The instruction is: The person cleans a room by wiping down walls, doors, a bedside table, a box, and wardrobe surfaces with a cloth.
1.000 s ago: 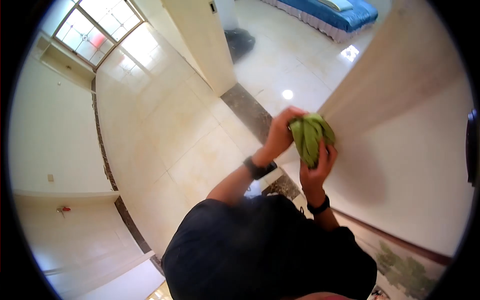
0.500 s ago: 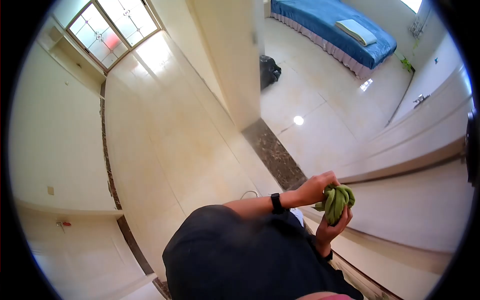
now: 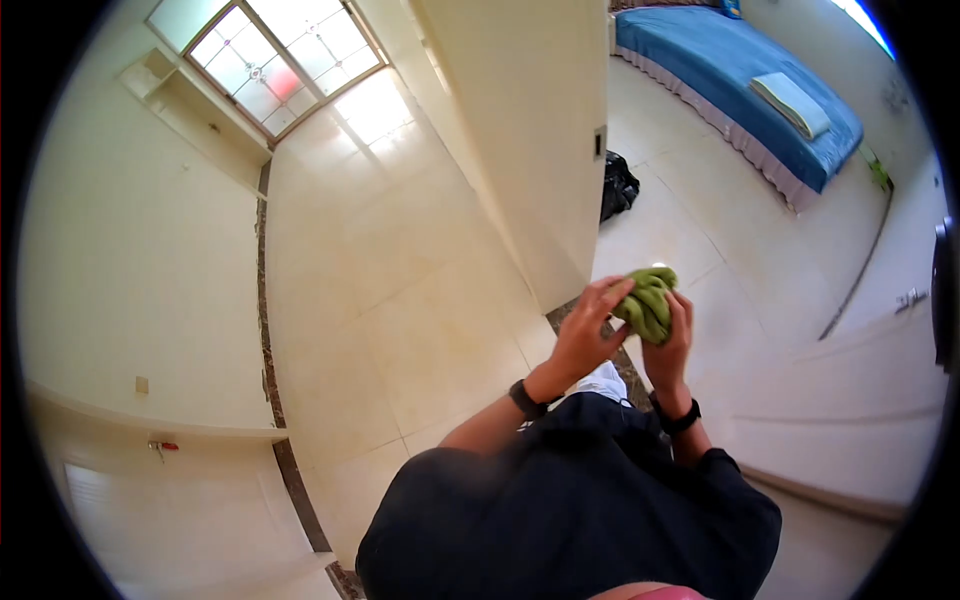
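One green cloth [image 3: 645, 308], bunched into a loose wad and held up in midair out front, roughly over the doorway from this angle. Left hand [image 3: 590, 328] clamped on one side, fingers curled over the folds; right hand [image 3: 674, 338] clamped on the other, fingers up along the edge. Probably gripped from both sides to stop the folds flopping open, and kept clear of the dark shirt [image 3: 570, 510]. Can't tell how hard the squeeze. Black band [image 3: 522, 398] on each wrist, btw.

Underneath: dark stone strip [image 3: 632, 378] at the doorway, then pale glossy floor [image 3: 370, 250], bouncing loads of light. Through the doorway, blue bed [image 3: 690, 70] with a white pad [image 3: 790, 103] on top, plus a black bag [image 3: 619, 188] on the floor, maybe tucked aside to save walking space. Off left, plain wall [image 3: 150, 280], red-handled tap [image 3: 163, 445], and patterned glass doors [image 3: 262, 72] at the far end.
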Demonstrator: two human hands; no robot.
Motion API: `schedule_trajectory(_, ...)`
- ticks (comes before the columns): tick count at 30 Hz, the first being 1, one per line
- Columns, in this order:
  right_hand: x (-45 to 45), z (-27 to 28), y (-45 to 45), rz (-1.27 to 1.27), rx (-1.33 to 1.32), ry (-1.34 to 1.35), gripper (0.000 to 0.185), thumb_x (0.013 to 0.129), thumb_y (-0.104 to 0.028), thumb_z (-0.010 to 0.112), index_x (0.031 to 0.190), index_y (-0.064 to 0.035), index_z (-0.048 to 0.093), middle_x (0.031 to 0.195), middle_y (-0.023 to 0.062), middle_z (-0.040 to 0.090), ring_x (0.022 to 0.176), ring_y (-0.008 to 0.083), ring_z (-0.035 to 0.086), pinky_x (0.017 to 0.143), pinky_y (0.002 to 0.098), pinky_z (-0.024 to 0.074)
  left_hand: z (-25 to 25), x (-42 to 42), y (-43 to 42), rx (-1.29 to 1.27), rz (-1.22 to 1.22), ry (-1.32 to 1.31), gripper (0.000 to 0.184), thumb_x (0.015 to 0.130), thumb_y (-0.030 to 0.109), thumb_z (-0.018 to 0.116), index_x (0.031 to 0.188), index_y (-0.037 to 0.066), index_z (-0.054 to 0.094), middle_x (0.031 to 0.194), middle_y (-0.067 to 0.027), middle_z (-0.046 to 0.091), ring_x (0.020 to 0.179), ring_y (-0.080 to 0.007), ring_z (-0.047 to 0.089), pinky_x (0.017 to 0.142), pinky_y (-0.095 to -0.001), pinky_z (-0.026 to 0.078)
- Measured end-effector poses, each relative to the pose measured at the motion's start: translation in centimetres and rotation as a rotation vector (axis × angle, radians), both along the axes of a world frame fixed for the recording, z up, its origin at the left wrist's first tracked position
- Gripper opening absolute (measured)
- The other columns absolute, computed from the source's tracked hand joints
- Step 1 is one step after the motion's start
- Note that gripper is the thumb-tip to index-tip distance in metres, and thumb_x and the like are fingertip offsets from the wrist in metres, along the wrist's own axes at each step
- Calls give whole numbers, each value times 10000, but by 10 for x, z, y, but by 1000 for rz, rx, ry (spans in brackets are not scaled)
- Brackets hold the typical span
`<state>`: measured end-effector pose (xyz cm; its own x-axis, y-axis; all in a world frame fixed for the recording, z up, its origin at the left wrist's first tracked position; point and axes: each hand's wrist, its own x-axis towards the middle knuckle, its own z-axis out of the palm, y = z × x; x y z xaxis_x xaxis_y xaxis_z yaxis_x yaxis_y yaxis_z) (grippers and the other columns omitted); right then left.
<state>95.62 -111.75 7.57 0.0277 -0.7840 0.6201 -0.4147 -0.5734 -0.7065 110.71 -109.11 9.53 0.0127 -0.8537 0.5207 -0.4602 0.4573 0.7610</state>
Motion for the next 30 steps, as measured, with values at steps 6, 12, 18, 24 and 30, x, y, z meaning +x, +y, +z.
schedule_trajectory(6,108,26,-165,456,-76,9,560,700,35,725,1226,-4,538,1218,214,515,1097,398,541,915,398,473,21,78,-105,-170,528,-145,606,723,-23,737,1291,123,584,1305,-169,516,1115,-334,568,874,-372,514)
schedule_trajectory(12,179,83,-275,561,-230,-137,587,704,-2,741,1253,-44,538,1220,206,512,1078,391,535,884,403,487,68,109,-204,-347,756,-131,584,709,-65,741,1257,89,609,1214,-155,547,1073,-330,575,840,-364,525)
schedule_trajectory(18,168,79,-333,384,-234,-202,472,712,38,714,1153,-2,549,1117,190,550,1003,369,558,852,391,470,87,106,-283,-421,712,-319,571,665,-29,746,1192,170,652,1084,-116,577,880,-277,603,674,-348,512)
schedule_trajectory(24,162,2,-341,416,-158,-120,461,707,6,737,1125,14,545,1030,195,549,946,375,548,793,419,480,28,111,-285,-295,638,-391,556,655,-15,739,1167,186,658,983,-80,582,824,-270,605,613,-350,506)
schedule_trajectory(30,191,25,-327,599,-266,-125,426,700,5,745,1097,14,592,999,181,568,881,353,589,738,379,509,40,133,-255,-327,777,-333,592,635,-84,717,1169,165,659,1068,-119,604,916,-294,629,711,-352,539)
